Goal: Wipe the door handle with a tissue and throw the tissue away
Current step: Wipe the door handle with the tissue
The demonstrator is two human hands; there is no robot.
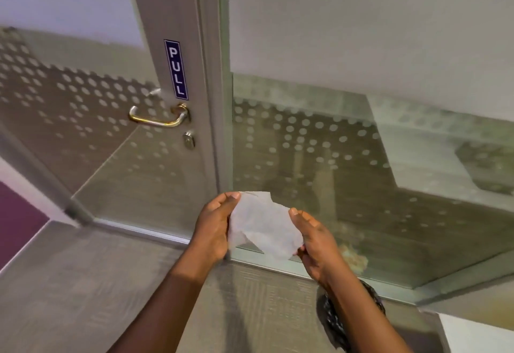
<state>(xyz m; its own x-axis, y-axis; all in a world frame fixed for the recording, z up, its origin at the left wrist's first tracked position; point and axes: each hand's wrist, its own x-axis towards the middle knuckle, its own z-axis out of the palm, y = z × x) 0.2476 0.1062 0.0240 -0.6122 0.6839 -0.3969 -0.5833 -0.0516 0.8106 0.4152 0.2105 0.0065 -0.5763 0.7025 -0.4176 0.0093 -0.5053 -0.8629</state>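
A brass lever door handle [157,118] sticks out from the grey door stile [172,13], under a blue PULL sign [176,69]. A small round lock [188,140] sits just below it. A thin white tissue [264,224] is stretched between both hands, well below and to the right of the handle. My left hand [215,227] pinches its left edge. My right hand [314,241] grips its right edge. Neither hand touches the handle.
The glass door [83,108] and a fixed glass panel [333,158] carry frosted dots. A black bin bag rim [332,322] shows under my right forearm. Grey carpet [83,283] covers the floor, with a purple patch [16,219] at the left.
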